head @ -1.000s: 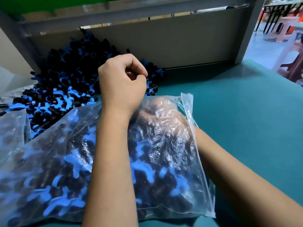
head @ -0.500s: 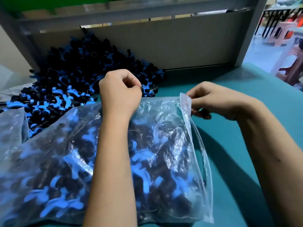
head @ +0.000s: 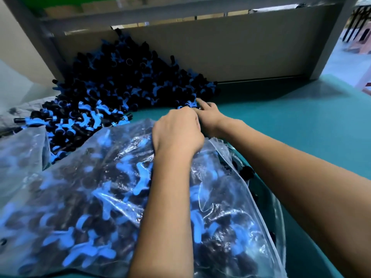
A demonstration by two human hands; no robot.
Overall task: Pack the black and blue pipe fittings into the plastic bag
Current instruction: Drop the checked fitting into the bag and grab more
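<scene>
With the plastic bag [head: 112, 189] mouth gripped by the curled left hand [head: 176, 131], fittings [head: 188, 104] at the pile's [head: 112, 91] four-o'clock edge are best raked in by the right hand [head: 208, 115], whose grasp cannot be told.

surface: teal table [head: 281, 121] | on it: loose fittings pile [head: 112, 93]; filled plastic bag [head: 90, 197]

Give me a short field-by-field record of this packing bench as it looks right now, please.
surface: teal table
loose stock: pile of fittings against the back panel
bag: clear plastic, largely full of fittings, lying on its side
left hand: curled at the bag's top edge
right hand: fingers reaching fittings at the pile's near edge
second bag: at left, partly visible
</scene>
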